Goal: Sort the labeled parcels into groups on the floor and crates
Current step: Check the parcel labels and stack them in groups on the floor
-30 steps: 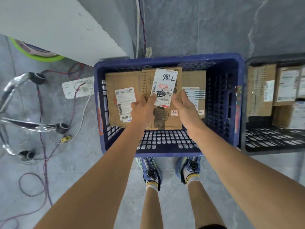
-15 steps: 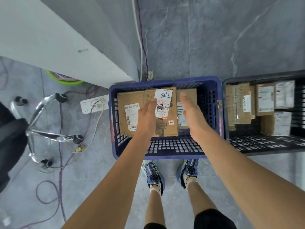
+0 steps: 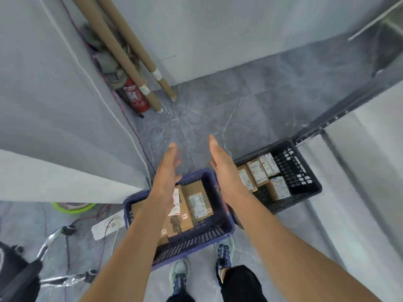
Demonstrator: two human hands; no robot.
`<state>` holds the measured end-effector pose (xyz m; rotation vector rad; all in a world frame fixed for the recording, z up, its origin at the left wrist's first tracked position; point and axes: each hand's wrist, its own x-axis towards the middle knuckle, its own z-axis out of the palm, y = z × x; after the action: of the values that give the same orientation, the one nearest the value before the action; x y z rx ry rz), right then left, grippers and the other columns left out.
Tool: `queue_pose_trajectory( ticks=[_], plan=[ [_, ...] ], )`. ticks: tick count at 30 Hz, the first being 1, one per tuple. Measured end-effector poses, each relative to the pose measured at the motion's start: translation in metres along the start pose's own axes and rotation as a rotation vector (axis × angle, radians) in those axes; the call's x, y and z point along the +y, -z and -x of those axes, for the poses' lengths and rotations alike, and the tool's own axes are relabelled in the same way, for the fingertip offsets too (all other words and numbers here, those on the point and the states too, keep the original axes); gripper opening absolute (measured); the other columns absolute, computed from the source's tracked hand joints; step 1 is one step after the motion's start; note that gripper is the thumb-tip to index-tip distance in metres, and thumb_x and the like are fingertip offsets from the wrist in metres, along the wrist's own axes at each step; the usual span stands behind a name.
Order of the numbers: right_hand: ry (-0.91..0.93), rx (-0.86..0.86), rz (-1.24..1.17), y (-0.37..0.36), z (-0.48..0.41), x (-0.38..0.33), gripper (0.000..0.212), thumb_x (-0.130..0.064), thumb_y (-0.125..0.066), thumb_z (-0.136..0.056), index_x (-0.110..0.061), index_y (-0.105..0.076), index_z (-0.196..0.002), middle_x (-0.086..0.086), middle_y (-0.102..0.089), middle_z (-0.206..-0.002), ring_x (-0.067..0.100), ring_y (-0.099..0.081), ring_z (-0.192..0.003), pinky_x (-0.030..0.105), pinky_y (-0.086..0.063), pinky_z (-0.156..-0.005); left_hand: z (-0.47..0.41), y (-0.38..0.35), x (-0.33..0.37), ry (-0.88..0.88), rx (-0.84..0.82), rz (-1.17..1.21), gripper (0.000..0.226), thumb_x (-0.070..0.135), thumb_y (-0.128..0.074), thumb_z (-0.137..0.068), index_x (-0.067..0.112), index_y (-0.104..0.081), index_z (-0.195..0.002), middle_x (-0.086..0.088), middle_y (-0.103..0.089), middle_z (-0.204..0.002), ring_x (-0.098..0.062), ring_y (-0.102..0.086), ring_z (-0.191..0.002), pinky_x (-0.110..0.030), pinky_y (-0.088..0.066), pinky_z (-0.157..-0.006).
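Note:
A blue crate [image 3: 220, 232] stands on the floor in front of my feet and holds brown cardboard parcels [image 3: 197, 203] with white labels. To its right a black crate [image 3: 309, 188] holds several smaller labeled parcels [image 3: 258, 172]. My left hand [image 3: 169, 168] and my right hand [image 3: 222, 164] hover above the blue crate's far rim, palms facing each other, fingers straight, holding nothing. My left forearm hides part of the parcels in the blue crate.
A red fire extinguisher [image 3: 136, 97] and cardboard tubes [image 3: 128, 53] lean in the wall corner. A white power strip [image 3: 106, 225] with cables lies left of the blue crate. A chair base [image 3: 56, 277] sits at lower left. Grey tiled floor [image 3: 207, 118] stretches ahead.
Both hands have let go of the labeled parcel in the blue crate and lifted up out of it, fingers straightened. My view has risen and tilted toward the wall corner.

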<state>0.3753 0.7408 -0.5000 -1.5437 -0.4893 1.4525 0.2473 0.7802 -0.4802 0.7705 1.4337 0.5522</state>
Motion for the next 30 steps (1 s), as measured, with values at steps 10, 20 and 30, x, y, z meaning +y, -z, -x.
queue_pose_trajectory(
  ticks=[10, 20, 30],
  plan=[
    [0.355, 0.3, -0.02, 0.024, 0.147, -0.123, 0.075, -0.072, -0.037, -0.096, -0.037, -0.028, -0.163, -0.018, -0.027, -0.167, 0.0, -0.027, -0.151, 0.037, -0.018, -0.129, 0.122, -0.045, 0.118, -0.258, -0.363, -0.102, 0.057, 0.061, -0.038, -0.103, 0.03, -0.048, -0.15, 0.011, -0.055, -0.139, -0.009, -0.053, -0.123, -0.039, -0.04, -0.11],
    [0.554, 0.703, -0.065, 0.036, 0.31, -0.154, 0.051, -0.07, -0.034, -0.104, -0.05, -0.043, -0.151, -0.041, -0.047, -0.146, -0.017, -0.042, -0.136, 0.021, -0.035, -0.119, 0.25, -0.086, 0.15, -0.417, -0.852, -0.277, 0.053, 0.061, -0.036, -0.103, 0.031, -0.05, -0.145, 0.017, -0.056, -0.132, -0.002, -0.053, -0.121, -0.032, -0.043, -0.091],
    [0.58, 1.138, -0.211, 0.085, 0.475, -0.101, 0.073, -0.081, -0.038, -0.096, -0.046, -0.031, -0.16, -0.022, -0.029, -0.167, 0.0, -0.028, -0.152, 0.045, -0.022, -0.129, 0.39, -0.153, 0.081, -0.452, -1.278, -0.474, 0.059, 0.061, -0.036, -0.103, 0.029, -0.048, -0.15, 0.014, -0.053, -0.144, -0.006, -0.053, -0.127, -0.043, -0.044, -0.106]
  ],
)
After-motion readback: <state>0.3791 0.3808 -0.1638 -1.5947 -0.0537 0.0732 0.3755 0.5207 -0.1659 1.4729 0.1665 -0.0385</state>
